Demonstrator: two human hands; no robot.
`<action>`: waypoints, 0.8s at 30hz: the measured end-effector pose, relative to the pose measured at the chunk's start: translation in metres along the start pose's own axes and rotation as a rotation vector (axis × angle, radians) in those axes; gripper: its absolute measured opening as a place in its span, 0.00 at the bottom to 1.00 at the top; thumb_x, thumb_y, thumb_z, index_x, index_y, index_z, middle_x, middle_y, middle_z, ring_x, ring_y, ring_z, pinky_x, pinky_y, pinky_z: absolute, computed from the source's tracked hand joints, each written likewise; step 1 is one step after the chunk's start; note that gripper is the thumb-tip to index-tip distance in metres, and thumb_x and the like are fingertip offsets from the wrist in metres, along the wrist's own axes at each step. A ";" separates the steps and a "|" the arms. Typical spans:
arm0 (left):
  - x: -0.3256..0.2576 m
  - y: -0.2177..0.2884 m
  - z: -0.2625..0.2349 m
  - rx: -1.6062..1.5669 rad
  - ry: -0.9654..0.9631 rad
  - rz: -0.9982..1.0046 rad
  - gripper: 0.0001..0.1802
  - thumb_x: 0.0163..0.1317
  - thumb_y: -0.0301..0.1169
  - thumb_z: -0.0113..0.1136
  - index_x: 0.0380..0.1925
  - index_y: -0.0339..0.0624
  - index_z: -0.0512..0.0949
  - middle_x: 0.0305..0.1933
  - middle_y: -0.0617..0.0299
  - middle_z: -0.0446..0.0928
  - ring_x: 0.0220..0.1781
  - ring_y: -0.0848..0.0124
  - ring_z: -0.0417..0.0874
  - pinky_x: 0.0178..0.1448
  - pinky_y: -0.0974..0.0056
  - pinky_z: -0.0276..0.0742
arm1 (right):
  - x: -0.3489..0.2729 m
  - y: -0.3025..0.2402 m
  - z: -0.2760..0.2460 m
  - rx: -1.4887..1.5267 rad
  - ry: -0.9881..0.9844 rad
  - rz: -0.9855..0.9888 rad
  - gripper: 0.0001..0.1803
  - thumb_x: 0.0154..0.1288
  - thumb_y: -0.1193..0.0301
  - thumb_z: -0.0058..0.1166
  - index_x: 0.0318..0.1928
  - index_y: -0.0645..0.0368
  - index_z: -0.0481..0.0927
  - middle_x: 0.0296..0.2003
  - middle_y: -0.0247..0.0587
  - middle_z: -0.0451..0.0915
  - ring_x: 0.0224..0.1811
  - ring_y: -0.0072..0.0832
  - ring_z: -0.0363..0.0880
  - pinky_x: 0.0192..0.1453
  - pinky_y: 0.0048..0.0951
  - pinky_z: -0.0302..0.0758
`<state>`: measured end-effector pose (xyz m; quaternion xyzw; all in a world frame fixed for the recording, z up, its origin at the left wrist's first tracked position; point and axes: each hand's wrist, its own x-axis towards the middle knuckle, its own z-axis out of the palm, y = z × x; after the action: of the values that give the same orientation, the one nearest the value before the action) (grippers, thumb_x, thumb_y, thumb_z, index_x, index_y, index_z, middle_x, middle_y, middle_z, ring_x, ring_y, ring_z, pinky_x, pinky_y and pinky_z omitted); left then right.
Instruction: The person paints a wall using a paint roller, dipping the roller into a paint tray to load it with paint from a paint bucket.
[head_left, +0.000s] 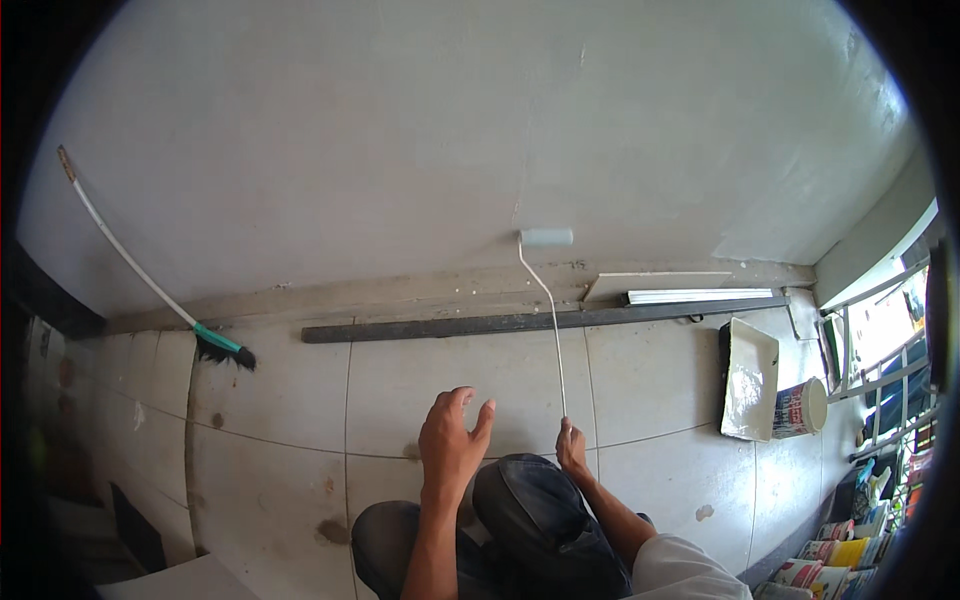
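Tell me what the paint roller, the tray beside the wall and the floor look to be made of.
Paint roller: soft pale sleeve, probably foam or fabric, on a thin white bent rod that looks like metal, gripped by the right hand. Tray: smooth white moulded shape, likely plastic, paint-coated. Floor: pale glazed-looking tiles with grout lines and stains.

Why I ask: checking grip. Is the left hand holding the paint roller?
No, the left hand is open and empty; the right hand grips the paint roller.

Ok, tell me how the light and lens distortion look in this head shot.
Head view: even daylight on the wall, brighter glare by the railing at right; fisheye bends the dark bar and leaves black corners; right hand and paint roller are sharp, with only soft shadows.
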<state>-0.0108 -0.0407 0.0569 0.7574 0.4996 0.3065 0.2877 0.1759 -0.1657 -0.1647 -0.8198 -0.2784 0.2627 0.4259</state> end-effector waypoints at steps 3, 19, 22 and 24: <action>-0.003 0.002 -0.003 -0.006 0.001 -0.002 0.15 0.56 0.38 0.59 0.39 0.41 0.74 0.38 0.57 0.76 0.37 0.63 0.77 0.41 0.60 0.74 | -0.003 0.004 -0.008 -0.086 0.024 -0.063 0.36 0.69 0.46 0.25 0.14 0.64 0.61 0.09 0.41 0.60 0.14 0.30 0.60 0.20 0.41 0.55; -0.002 0.002 -0.006 -0.002 -0.001 -0.064 0.16 0.56 0.39 0.60 0.38 0.40 0.74 0.37 0.55 0.77 0.38 0.60 0.78 0.41 0.60 0.75 | 0.006 0.021 -0.016 -0.052 0.007 0.111 0.42 0.64 0.38 0.24 0.10 0.62 0.61 0.06 0.39 0.60 0.10 0.29 0.61 0.16 0.37 0.59; -0.006 0.000 -0.009 -0.013 -0.017 -0.061 0.16 0.56 0.38 0.60 0.40 0.40 0.74 0.38 0.56 0.76 0.37 0.63 0.78 0.41 0.60 0.74 | -0.001 0.015 -0.014 -0.094 0.008 0.071 0.42 0.65 0.38 0.23 0.10 0.62 0.60 0.07 0.38 0.60 0.10 0.29 0.61 0.16 0.37 0.58; -0.005 0.001 -0.012 0.017 0.003 -0.033 0.16 0.55 0.38 0.60 0.38 0.40 0.74 0.37 0.55 0.76 0.37 0.60 0.78 0.41 0.60 0.74 | -0.005 -0.004 -0.018 -0.080 0.003 0.021 0.41 0.65 0.38 0.23 0.10 0.62 0.60 0.07 0.38 0.60 0.10 0.29 0.60 0.16 0.37 0.58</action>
<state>-0.0210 -0.0437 0.0649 0.7511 0.5148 0.2987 0.2857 0.1830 -0.1772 -0.1517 -0.8393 -0.2796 0.2547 0.3904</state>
